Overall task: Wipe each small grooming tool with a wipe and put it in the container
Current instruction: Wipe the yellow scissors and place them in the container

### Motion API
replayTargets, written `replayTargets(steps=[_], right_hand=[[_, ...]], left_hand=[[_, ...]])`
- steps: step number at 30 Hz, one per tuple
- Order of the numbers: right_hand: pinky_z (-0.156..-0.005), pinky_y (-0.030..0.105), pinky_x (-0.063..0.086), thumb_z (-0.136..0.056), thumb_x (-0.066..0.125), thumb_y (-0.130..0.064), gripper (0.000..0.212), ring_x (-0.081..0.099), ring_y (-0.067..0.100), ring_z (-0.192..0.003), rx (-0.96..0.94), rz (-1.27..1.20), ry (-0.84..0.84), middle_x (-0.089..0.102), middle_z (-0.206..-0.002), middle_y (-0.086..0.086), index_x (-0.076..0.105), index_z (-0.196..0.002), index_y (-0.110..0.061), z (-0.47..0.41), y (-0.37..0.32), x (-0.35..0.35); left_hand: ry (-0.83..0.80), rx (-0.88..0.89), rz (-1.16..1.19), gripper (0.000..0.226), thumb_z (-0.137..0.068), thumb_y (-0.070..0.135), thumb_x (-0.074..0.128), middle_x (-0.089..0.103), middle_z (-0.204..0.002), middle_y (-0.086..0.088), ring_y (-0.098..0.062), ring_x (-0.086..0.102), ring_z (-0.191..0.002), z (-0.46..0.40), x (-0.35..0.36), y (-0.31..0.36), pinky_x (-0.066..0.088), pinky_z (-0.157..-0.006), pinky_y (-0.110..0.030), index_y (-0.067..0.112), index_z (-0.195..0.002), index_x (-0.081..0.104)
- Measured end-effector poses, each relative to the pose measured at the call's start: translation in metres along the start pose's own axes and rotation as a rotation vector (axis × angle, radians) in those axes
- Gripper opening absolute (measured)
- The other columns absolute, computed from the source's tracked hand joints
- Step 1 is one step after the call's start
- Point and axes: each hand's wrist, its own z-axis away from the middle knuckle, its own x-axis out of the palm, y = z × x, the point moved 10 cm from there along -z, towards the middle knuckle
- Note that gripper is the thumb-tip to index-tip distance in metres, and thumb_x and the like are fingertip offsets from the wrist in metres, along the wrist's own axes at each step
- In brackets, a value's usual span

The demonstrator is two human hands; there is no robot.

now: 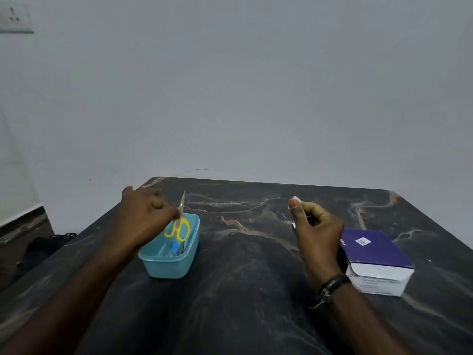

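The left hand reaches forward on an outstretched forearm, its fingers curled and pinching. The right hand is raised, thumb upright, fingers curled in, with a dark band on its wrist.

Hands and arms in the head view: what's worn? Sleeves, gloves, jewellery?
Both arms are bare, with no sleeves in view and no gloves. The left hand shows no jewellery. The right hand has a dark wristband with a small metallic piece at the wrist.
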Motion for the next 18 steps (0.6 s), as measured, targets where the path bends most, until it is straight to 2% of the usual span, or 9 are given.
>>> replayTargets(steps=[2, 4, 5, 6, 7, 9, 10, 12, 18], right_hand=[[-0.057, 0.027, 0.049, -0.088, 0.068, -0.038, 0.023, 0.058, 0.003, -0.058, -0.001, 0.003, 0.009, 0.07, -0.066, -0.005, 0.073, -0.077, -0.018, -0.001, 0.001, -0.002], [-0.054, 0.026, 0.044, -0.089, 0.067, -0.038, 0.025, 0.051, 0.001, -0.053, 0.003, -0.002, 0.024, 0.063, -0.059, -0.009, 0.073, -0.076, -0.017, -0.003, 0.003, -0.003], [-0.054, 0.025, 0.042, -0.09, 0.066, -0.037, 0.026, 0.047, -0.001, -0.05, 0.011, -0.011, 0.032, 0.059, -0.056, -0.011, 0.073, -0.077, -0.016, -0.004, 0.005, -0.004], [-0.054, 0.024, 0.041, -0.091, 0.065, -0.037, 0.026, 0.046, -0.002, -0.049, 0.02, -0.021, 0.04, 0.057, -0.054, -0.012, 0.073, -0.078, -0.016, -0.005, 0.007, -0.004], [-0.054, 0.024, 0.042, -0.091, 0.064, -0.037, 0.026, 0.048, -0.003, -0.05, 0.028, -0.032, 0.046, 0.059, -0.055, -0.012, 0.074, -0.079, -0.016, -0.006, 0.008, -0.005], [-0.057, 0.024, 0.046, -0.092, 0.063, -0.036, 0.025, 0.055, -0.005, -0.056, 0.036, -0.046, 0.048, 0.066, -0.064, -0.011, 0.076, -0.083, -0.016, -0.008, 0.011, -0.005], [-0.059, 0.024, 0.047, -0.092, 0.064, -0.036, 0.024, 0.058, -0.005, -0.059, 0.04, -0.047, 0.047, 0.07, -0.068, -0.011, 0.077, -0.086, -0.016, -0.008, 0.012, -0.005], [-0.063, 0.026, 0.051, -0.091, 0.066, -0.034, 0.022, 0.063, -0.002, -0.066, 0.041, -0.043, 0.035, 0.074, -0.075, -0.008, 0.078, -0.088, -0.016, -0.009, 0.015, -0.005], [-0.068, 0.031, 0.056, -0.09, 0.068, -0.021, 0.009, 0.07, 0.012, -0.074, 0.036, -0.064, 0.054, 0.076, -0.083, 0.0, 0.074, -0.096, -0.017, -0.014, 0.017, -0.011]], left_hand=[[-0.084, -0.075, -0.193, 0.037, -0.062, 0.043, 0.065, 0.066, -0.073, -0.003, -0.028, 0.038, -0.135, -0.002, 0.014, -0.019, 0.021, -0.111, -0.05, 0.015, -0.039, 0.056], [-0.123, -0.159, -0.441, 0.025, -0.065, 0.041, 0.065, 0.063, -0.123, -0.005, -0.036, 0.007, -0.146, -0.001, 0.023, -0.031, 0.02, -0.112, -0.059, 0.016, -0.06, 0.064], [-0.152, -0.177, -0.547, 0.022, -0.069, 0.037, 0.066, 0.047, -0.144, -0.005, -0.036, -0.004, -0.147, 0.001, 0.028, -0.033, 0.019, -0.112, -0.063, 0.016, -0.075, 0.068], [-0.182, -0.189, -0.612, 0.026, -0.072, 0.035, 0.066, 0.032, -0.155, -0.003, -0.037, -0.012, -0.146, 0.001, 0.033, -0.034, 0.016, -0.112, -0.066, 0.016, -0.09, 0.069], [-0.21, -0.194, -0.651, 0.037, -0.074, 0.034, 0.066, 0.021, -0.159, -0.004, -0.037, -0.017, -0.146, 0.002, 0.036, -0.033, 0.012, -0.112, -0.068, 0.015, -0.106, 0.067], [-0.242, -0.216, -0.698, 0.064, -0.079, 0.034, 0.063, 0.01, -0.161, -0.011, -0.038, -0.022, -0.145, 0.002, 0.041, -0.033, 0.009, -0.112, -0.069, 0.012, -0.137, 0.046], [-0.246, -0.225, -0.719, 0.07, -0.082, 0.034, 0.061, 0.008, -0.16, -0.014, -0.038, -0.023, -0.145, 0.002, 0.041, -0.033, 0.009, -0.112, -0.068, 0.011, -0.144, 0.037], [-0.261, -0.234, -0.76, 0.069, -0.084, 0.033, 0.058, 0.01, -0.16, -0.016, -0.039, -0.023, -0.145, 0.003, 0.041, -0.034, 0.01, -0.112, -0.069, 0.011, -0.145, 0.034], [-0.303, -0.208, -0.815, 0.051, -0.082, 0.037, 0.061, 0.017, -0.16, -0.01, -0.04, -0.018, -0.146, -0.001, 0.051, -0.042, 0.011, -0.112, -0.069, 0.017, -0.128, 0.052]])
